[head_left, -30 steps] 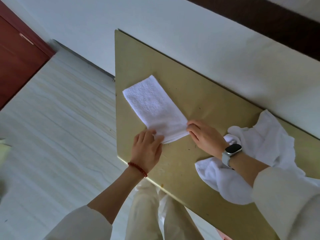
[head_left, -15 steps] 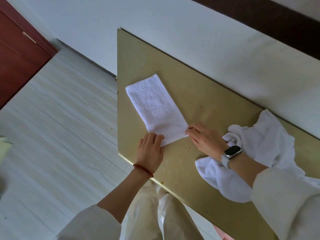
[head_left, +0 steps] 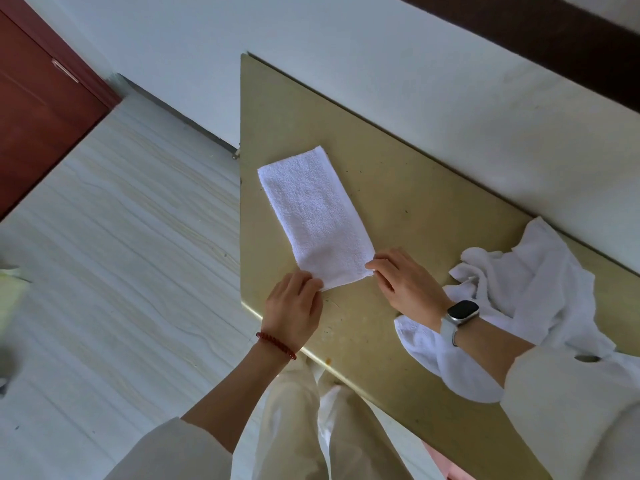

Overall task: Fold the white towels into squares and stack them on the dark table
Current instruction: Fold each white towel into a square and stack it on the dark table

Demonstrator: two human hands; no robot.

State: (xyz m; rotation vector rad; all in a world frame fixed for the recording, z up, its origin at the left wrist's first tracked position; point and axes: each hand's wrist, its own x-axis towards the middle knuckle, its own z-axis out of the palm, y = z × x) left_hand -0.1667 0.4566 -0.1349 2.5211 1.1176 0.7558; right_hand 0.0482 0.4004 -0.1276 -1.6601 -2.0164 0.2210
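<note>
1. A half-folded white towel (head_left: 317, 218) is laid mid-frame on the olive tabletop (head_left: 415, 188), long axis running toward upper left.
2. Its near corners are pinched by the left hand (head_left: 292, 306) and right hand (head_left: 403, 284).
3. The far end lies up-left of both hands, equally reachable.

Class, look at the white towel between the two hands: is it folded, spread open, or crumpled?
Folded. The towel lies flat as a long narrow strip, not yet a square, with the left hand and right hand at its near corners.

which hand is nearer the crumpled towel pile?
Right. The right hand sits beside the crumpled towel pile, its wrist over the pile's near part. The left hand is farther away, at the folded towel's other corner.
</note>
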